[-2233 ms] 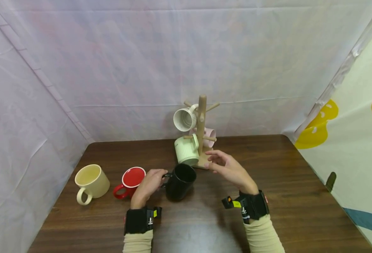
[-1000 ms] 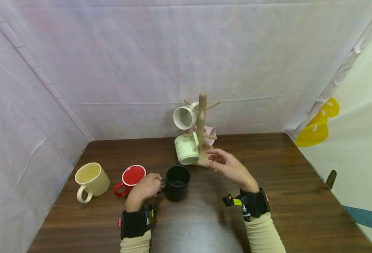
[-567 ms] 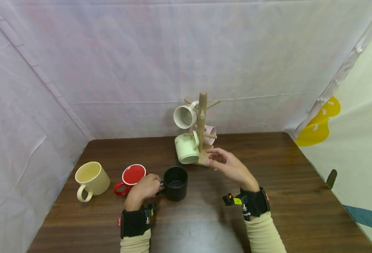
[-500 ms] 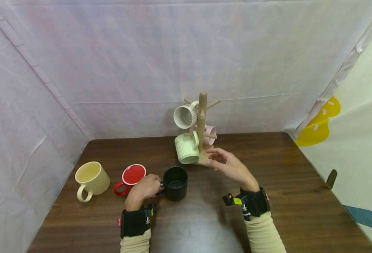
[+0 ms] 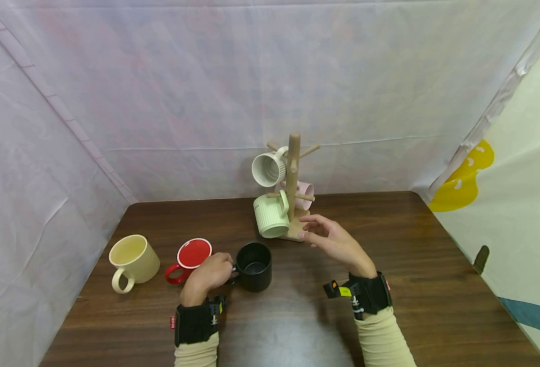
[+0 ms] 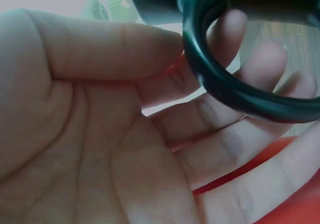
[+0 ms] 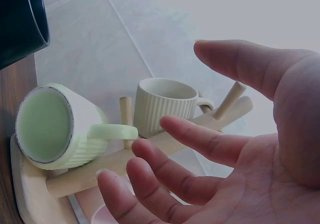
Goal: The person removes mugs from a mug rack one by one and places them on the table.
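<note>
My left hand (image 5: 211,272) holds the handle of a black mug (image 5: 253,272), which is upright on the table. In the left wrist view, the thumb presses one side of the dark handle (image 6: 220,92) and fingertips curl behind it. My right hand (image 5: 336,243) is in front of the wooden mug tree (image 5: 293,173), fingers relaxed and slightly bent, holding nothing. On the mug tree hang a pale green mug (image 5: 270,218), a cream ribbed mug (image 5: 266,170) and a pink mug (image 5: 304,194), partly hidden behind the post.
A red mug (image 5: 194,253), partly covered by my left hand, stands close to the left of the black one. Farther left is a yellow mug (image 5: 134,260). Behind the brown table (image 5: 366,214) hangs a pale cloth (image 5: 183,102).
The black mug was tilted and farther right near the green mug; it now stands upright, slightly left and nearer me, still held by my left hand. My right hand stays in place.
</note>
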Available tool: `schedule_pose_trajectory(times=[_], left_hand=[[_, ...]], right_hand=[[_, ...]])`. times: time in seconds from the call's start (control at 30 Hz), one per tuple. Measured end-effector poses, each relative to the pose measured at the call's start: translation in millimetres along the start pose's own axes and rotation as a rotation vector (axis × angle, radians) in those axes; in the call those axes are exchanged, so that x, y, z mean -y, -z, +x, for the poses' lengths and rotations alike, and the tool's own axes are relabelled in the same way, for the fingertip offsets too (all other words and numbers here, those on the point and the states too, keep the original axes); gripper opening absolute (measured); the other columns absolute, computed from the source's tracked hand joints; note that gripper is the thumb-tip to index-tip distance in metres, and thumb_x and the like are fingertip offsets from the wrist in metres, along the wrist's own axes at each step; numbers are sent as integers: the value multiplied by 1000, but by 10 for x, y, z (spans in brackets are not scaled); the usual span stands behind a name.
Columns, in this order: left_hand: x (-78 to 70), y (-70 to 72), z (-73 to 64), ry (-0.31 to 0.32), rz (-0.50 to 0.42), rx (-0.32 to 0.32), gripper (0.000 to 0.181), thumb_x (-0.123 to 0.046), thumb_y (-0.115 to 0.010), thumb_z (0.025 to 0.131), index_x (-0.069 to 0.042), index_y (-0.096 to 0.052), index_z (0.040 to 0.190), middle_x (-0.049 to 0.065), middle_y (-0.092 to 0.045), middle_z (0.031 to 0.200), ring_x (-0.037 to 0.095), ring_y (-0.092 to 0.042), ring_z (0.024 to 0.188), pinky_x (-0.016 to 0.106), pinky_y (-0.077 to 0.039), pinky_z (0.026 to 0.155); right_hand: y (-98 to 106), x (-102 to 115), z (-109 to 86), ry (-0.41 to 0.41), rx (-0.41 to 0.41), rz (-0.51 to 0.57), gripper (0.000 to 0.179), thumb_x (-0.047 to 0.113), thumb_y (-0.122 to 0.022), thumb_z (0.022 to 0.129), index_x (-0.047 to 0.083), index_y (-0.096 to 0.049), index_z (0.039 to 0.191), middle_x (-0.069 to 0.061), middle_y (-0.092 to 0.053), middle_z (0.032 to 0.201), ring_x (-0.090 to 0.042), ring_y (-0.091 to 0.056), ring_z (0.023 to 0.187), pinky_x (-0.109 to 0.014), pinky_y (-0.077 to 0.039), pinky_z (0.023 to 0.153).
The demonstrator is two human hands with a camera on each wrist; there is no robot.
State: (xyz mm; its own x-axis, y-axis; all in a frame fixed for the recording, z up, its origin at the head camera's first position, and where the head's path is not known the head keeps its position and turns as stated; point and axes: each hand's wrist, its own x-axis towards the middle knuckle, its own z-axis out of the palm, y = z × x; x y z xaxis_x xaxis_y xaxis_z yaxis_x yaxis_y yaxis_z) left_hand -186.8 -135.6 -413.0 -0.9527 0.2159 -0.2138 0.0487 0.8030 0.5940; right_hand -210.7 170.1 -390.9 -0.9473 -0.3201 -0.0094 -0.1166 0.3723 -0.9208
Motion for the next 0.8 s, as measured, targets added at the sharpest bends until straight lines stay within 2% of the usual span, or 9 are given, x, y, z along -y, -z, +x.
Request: schedule_pose_trajectory(times=[0.2, 0.37, 0.57, 0.73, 0.8], left_hand=[[-14, 12, -4, 13, -3, 10, 20, -8, -46, 87, -2, -64, 88, 7, -59, 82, 23, -54, 77, 35, -46, 71], [-38, 14, -17, -14, 17, -9, 19, -8, -48, 86, -2, -66, 87, 7, -61, 83, 23, -56, 79, 38, -49, 76], [-64, 21, -35, -36, 28, -20, 15, -8, -51, 85, -3, -64, 82, 6, -59, 80, 22, -55, 77, 38, -48, 75], [-89, 35, -52, -33, 14, -30, 15, -7, -49, 87, -3, -63, 83, 7, -59, 81, 23, -55, 76, 37, -48, 72], [-99, 44, -62, -19, -8, -35, 18, -8, -46, 90, -2, -63, 87, 8, -60, 83, 24, -55, 77, 37, -48, 72]], right_hand=[[-3, 3, 0, -7, 1, 8, 47, 30, -68, 95, 14, -55, 137, -12, -64, 124, -21, -63, 103, -34, -55, 85], [-1, -4, 4, -8, -1, 8, 47, 31, -68, 95, 14, -56, 137, -15, -63, 125, -21, -63, 103, -33, -55, 85], [10, -12, 7, 11, 10, 2, 47, 28, -67, 96, 10, -55, 137, -22, -61, 127, -25, -63, 103, -33, -54, 84], [7, -14, 6, 15, 15, 10, 46, 27, -66, 96, 10, -55, 137, -21, -61, 126, -21, -63, 102, -34, -54, 85], [3, -10, 2, 7, 13, 17, 45, 28, -67, 96, 12, -56, 137, -19, -62, 125, -20, -62, 102, -34, -54, 86]])
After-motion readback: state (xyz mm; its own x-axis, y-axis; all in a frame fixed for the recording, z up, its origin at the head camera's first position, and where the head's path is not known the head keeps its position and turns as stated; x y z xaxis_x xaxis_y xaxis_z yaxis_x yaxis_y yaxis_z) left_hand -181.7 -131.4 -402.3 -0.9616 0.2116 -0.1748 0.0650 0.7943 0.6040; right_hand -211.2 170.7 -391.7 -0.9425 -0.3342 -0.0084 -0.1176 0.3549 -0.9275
